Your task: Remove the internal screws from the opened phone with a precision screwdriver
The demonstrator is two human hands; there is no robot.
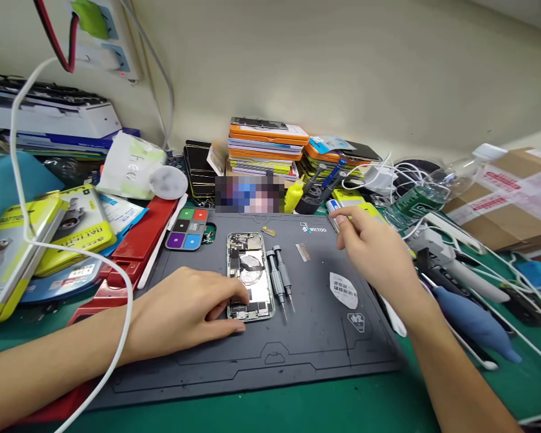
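An opened smartphone (pixel 251 285) lies on the dark grey work mat (pixel 198 373), its inner parts and a round coil exposed. My left hand (pixel 184 316) rests at its lower left, index finger bent onto the phone and thumb along the bottom corner, holding it down. Right beside the phone lie two grey screwdrivers (pixel 277 279), tips toward me. My right hand (pixel 369 240) is above the mat's upper right edge, thumb and fingers pinched together. Something small and greyish shows at its fingertips, too unclear to name.
A coloured magnetic screw pad (pixel 187 230), a small clear strip (pixel 303 252) and a white leaf-shaped card (pixel 343 290) lie on the mat. Behind stand stacked orange boxes (pixel 268 133) and a screwdriver holder (pixel 311 198). Yellow battery boxes (pixel 76 228) crowd the left; a blue blower (pixel 473 322) lies right.
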